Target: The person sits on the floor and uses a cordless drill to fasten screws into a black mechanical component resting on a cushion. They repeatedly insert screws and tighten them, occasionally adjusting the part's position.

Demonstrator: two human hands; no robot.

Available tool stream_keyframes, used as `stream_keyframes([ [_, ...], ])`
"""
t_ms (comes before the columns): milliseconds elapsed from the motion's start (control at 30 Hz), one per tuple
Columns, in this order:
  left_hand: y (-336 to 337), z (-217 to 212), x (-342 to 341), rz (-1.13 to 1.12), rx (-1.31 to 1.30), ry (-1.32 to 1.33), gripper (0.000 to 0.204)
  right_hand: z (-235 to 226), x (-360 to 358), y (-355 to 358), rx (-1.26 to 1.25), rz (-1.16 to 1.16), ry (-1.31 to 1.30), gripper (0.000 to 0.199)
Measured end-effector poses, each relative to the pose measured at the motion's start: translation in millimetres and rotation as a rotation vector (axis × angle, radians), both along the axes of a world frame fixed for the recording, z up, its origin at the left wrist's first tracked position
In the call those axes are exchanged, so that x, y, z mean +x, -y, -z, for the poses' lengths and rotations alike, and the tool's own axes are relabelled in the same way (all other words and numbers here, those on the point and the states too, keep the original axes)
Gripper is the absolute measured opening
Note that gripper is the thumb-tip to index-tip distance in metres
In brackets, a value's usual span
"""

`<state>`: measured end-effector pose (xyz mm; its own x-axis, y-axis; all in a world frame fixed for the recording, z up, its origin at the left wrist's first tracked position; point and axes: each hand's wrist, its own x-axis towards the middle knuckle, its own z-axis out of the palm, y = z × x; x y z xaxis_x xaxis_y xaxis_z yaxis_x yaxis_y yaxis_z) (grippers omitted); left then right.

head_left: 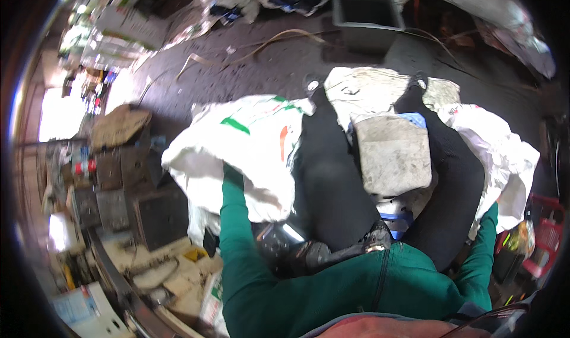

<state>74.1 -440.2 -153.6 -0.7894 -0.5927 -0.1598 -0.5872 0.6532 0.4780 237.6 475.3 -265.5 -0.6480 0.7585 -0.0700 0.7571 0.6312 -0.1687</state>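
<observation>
A large white bag (237, 130) with green and orange print stands at my left leg. My left forearm (236, 219) in a green sleeve reaches into its open mouth, and the bag hides my left hand. Beyond my right leg is a second white bag (504, 160), crumpled. My right forearm (485, 234) goes down to its near side, where that hand is also hidden. Between my knees sits a block-shaped thing covered with a stained pale cloth (394, 154); a blue edge (414, 120) shows behind it.
A grey bin (368, 17) stands at the far side, beside several filled white sacks (234, 2). A pale strip or cord (261, 44) lies across the dark floor. Dark boxes (157, 216) are at my left, and a red plastic stool or crate (543, 237) is at the right.
</observation>
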Motion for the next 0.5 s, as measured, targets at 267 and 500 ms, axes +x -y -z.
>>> stream_keyframes([
  [267,22,56,-27,-0.059,-0.190,0.327,0.028,-5,5,30,0.020,0.073,0.035,0.034],
  [500,20,44,-17,-0.046,-0.175,0.282,0.029,6,-9,46,-0.005,0.085,0.049,0.033],
])
